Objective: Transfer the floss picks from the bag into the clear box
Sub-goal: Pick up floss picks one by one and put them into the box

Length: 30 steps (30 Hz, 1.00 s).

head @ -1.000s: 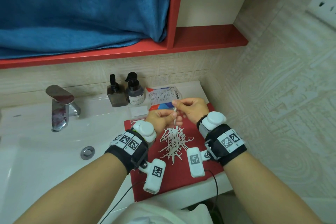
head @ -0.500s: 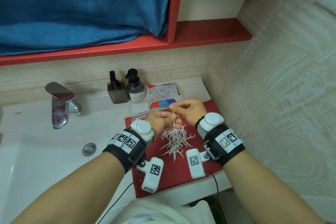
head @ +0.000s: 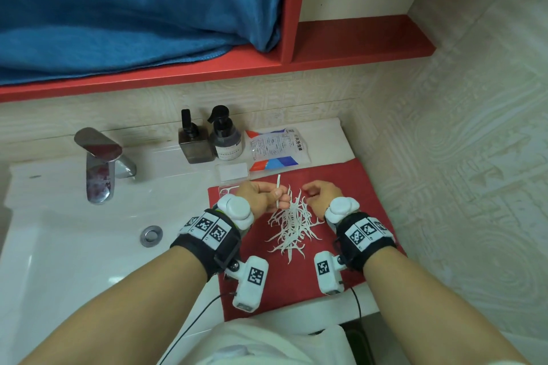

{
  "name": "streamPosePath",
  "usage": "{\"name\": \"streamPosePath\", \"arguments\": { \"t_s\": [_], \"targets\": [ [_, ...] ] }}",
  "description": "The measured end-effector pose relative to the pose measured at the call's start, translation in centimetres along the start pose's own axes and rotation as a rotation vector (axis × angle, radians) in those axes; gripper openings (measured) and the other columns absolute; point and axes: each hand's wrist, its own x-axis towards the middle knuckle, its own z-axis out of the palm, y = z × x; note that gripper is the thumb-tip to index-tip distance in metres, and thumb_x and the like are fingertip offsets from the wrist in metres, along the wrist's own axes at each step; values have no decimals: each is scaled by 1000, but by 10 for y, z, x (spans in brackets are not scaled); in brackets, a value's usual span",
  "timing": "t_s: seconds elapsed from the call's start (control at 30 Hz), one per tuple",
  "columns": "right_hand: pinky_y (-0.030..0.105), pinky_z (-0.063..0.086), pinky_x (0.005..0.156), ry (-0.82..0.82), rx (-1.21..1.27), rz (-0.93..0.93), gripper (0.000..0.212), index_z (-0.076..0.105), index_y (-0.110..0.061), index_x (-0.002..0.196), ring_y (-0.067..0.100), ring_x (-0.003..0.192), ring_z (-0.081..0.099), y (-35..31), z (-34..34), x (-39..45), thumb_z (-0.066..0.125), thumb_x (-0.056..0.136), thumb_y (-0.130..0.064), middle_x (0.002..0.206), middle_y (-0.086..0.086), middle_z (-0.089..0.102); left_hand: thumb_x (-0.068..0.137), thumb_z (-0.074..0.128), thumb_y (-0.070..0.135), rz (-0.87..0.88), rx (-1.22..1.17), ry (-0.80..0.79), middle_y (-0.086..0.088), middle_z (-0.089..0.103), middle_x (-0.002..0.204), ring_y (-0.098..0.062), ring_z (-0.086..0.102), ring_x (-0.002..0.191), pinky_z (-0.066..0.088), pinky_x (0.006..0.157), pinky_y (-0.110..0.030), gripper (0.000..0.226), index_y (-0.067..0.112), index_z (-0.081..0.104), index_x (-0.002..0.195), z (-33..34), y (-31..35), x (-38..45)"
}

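Floss picks (head: 292,225) lie heaped on red mat (head: 350,184); left hand (head: 261,198), grip narrow, pinches one upright pick (head: 278,191); right hand (head: 320,197) curled, holding nothing.

Single head view, steeply downward, close over the sink counter (head: 89,246)

Both forearms are extended forward and inward from the bottom corners of the view, each wrist wrapped in a black band fitted with white modules and square markers. The left hand (head: 262,198) is curled with its fingers closed around 1 thin white pick, held roughly upright. The right hand (head: 321,196) is held just apart from it, fingers loosely curled, with nothing seen in its grasp.
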Motion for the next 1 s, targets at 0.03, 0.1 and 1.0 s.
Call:
{"name": "streamPosePath", "arguments": {
  "t_s": [0.03,0.1,1.0],
  "targets": [
    [24,50,90,-11,-47,-33,37,71,-18,112,20,99,66,1,0,1,66,81,1,108,5,69,91,60,3,3,10,3,-8,73,79,-13,72,65,53,58,-19,9,4,68,92,0,0,0],
    [27,51,91,-51,-139,-103,37,71,-18,114,20,96,65,1,-6,0,72,80,-5,108,5,64,91,60,3,5,13,9,-7,73,78,-14,72,66,54,60,-21,9,5,68,91,0,1,0],
    [23,54,58,-225,-127,-23,23,67,-17,85,9,60,65,17,-7,8,81,70,-7,69,-4,70,91,59,3,-153,79,71,-6,72,73,-12,70,60,55,55,-21,10,-2,67,94,-2,-27,14]
  ]
}}
